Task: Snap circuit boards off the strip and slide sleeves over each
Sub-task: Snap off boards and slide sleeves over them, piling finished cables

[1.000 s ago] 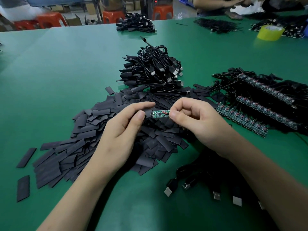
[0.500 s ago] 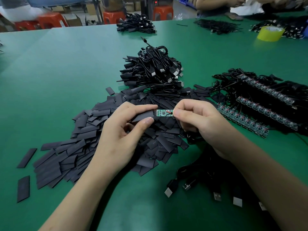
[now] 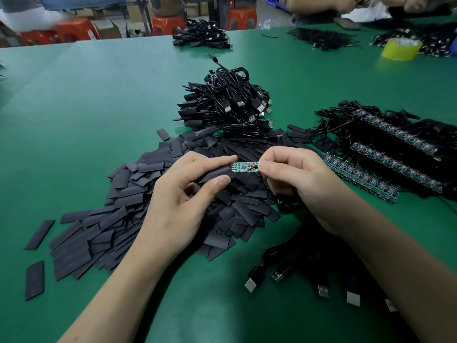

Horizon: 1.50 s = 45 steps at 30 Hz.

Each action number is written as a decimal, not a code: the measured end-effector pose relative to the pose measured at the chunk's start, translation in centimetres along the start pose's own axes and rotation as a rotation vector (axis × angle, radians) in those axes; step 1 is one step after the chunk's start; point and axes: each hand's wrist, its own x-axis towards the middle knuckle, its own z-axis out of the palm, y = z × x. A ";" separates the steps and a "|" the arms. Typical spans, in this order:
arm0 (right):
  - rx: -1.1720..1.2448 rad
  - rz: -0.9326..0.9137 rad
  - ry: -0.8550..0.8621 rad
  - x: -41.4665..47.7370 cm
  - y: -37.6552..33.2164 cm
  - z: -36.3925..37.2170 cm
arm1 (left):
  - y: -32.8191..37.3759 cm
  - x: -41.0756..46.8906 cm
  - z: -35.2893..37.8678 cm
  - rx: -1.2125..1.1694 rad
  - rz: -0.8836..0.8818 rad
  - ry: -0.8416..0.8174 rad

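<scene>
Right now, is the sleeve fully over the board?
No, most of the green board lies bare, with the black sleeve only at its left end.

Soft, even overhead light; the green table [image 3: 99, 107] carries a dull sheen. Faint shadows lie beneath the left forearm [image 3: 118, 293]. Edges bend and darken at the corners; the far red stools [image 3: 74, 28] are blurred

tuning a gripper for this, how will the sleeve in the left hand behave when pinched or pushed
Likely thin and floppy: the sleeve is pinched flat in the left hand, and those in the pile lie flat too. Probably very light, so a push would scatter them. It may buckle against the board that the right hand pinches.
</scene>
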 end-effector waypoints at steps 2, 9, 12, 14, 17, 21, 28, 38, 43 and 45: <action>-0.001 -0.002 0.004 0.0 0.0 0.0 | -0.1 0.0 0.0 0.002 -0.002 0.004; -0.024 -0.017 -0.005 0.0 0.2 0.1 | -0.1 0.0 -0.1 0.009 0.006 0.001; -0.042 -0.015 -0.022 0.1 0.4 -0.1 | 0.0 0.0 -0.2 0.021 0.014 -0.019; -0.038 -0.005 -0.035 0.1 0.4 -0.2 | 0.0 0.0 -0.4 0.044 0.019 -0.048; -0.034 0.000 -0.037 0.1 0.3 -0.3 | 0.1 0.1 -0.6 0.103 0.035 -0.107; 0.025 0.038 -0.035 0.2 0.3 -0.4 | 0.2 0.0 -0.4 0.159 0.072 -0.108; -0.046 0.042 -0.080 0.2 0.4 0.0 | 0.0 -0.1 0.1 0.186 0.039 -0.037; -0.031 0.006 -0.066 0.0 0.4 -0.1 | 0.5 -0.1 -0.1 0.162 0.066 0.045; -0.031 0.003 -0.070 0.0 0.5 -0.1 | 0.7 -0.2 0.1 0.132 0.060 0.025; -0.026 0.006 -0.059 0.0 0.5 -0.1 | 0.8 -0.2 0.2 0.146 0.068 0.029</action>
